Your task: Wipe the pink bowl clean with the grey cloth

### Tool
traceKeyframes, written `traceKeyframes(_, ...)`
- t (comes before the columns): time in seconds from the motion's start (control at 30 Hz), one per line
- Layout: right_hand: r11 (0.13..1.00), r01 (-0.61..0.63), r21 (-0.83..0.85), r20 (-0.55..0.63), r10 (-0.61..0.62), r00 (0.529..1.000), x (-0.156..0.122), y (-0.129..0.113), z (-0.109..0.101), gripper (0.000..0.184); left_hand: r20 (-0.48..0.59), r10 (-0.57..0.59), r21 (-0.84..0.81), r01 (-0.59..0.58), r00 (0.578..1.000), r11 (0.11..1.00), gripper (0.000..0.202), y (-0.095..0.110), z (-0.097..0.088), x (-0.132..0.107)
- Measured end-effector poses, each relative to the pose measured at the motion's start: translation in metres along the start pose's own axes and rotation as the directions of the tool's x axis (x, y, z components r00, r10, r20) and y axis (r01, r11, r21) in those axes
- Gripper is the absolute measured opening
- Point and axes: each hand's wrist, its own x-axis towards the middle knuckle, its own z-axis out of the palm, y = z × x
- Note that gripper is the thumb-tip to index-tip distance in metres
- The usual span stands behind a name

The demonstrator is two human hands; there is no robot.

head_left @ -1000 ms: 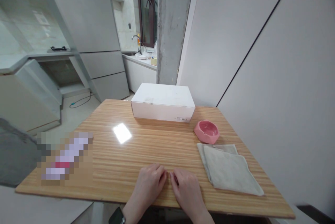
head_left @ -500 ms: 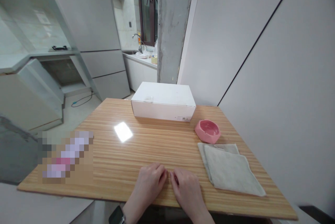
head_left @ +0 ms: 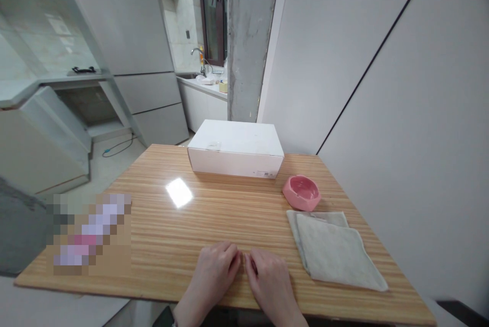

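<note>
My left hand (head_left: 219, 265) rests on the wooden table (head_left: 153, 245) near its front edge, fingers curled into a loose fist. Beside it, almost touching, my right hand (head_left: 268, 272) lies curled the same way. Nothing shows in either hand, though the fingertips are tucked under. To the right of my right hand is a folded grey-beige cloth (head_left: 336, 253), the thing nearest to it. Just behind the cloth stands a pink bowl (head_left: 301, 193) with angular sides. A closed white box (head_left: 237, 150) sits at the far side of the table.
A blurred-out pinkish-purple item (head_left: 95, 230) lies at the table's left edge. White wall panels (head_left: 362, 87) rise along the right. Beyond the table are a fridge (head_left: 114, 36), a concrete pillar (head_left: 250, 42) and a sink counter with a faucet (head_left: 201, 59).
The camera view has shifted slightly, so the table and its things appear a little further left. Both hands stay curled side by side on the table.
</note>
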Motion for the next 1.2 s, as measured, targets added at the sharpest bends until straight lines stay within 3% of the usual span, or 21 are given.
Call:
traceKeyframes(0.67,0.999,0.044,-0.021,-0.032,-0.045,0.999,-0.002,0.002,0.004,0.029,-0.008,0.034,-0.012,-0.035,0.999,0.999,0.019,0.003,-0.003,0.000)
traceKeyframes(0.83,0.998,0.050,-0.029,-0.051,-0.051,0.997,-0.001,0.004,0.007,0.028,0.050,-0.081,-0.153,0.088,0.995,0.984,0.022,0.003,-0.007,0.005)
traceKeyframes(0.93,0.998,0.053,-0.028,-0.062,-0.054,0.997,-0.001,0.005,0.007,0.022,0.109,-0.150,-0.418,0.182,0.983,0.890,0.026,0.014,-0.016,0.022)
traceKeyframes(1.03,0.990,0.066,-0.128,-0.085,-0.077,0.993,-0.004,0.005,0.007,0.017,0.031,-0.116,-0.654,0.108,0.993,0.748,0.010,0.034,-0.024,0.053)
traceKeyframes(1.07,0.984,0.077,-0.163,-0.092,-0.093,0.991,-0.006,0.005,0.007,0.018,-0.014,-0.083,-0.696,0.050,0.996,0.716,0.017,0.042,-0.025,0.066)
traceKeyframes(1.2,0.973,0.099,-0.211,-0.153,-0.133,0.979,-0.016,0.007,0.006,0.028,-0.139,0.069,-0.762,-0.151,0.988,0.630,0.076,0.075,-0.014,0.123)
